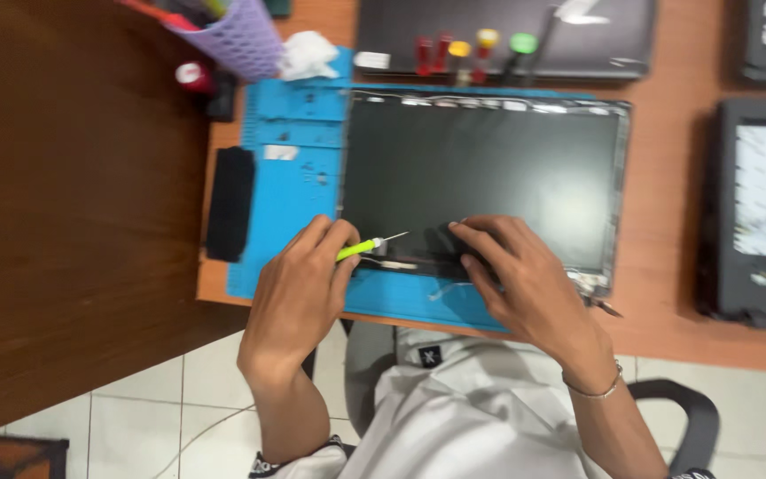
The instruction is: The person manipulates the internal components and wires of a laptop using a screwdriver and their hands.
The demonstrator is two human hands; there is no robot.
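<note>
A purple perforated pen holder [232,35] stands at the desk's [667,293] far left corner beside a crumpled white tissue [308,53]; screwdrivers with red, yellow and green caps [472,49] lie before a closed dark laptop [507,27]

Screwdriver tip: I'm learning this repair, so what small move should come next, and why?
Probably bring the green screwdriver tip down onto the screen panel's lower edge. The left hand holds it just above there, tip pointing right, while the right hand presses that edge steady.
</note>
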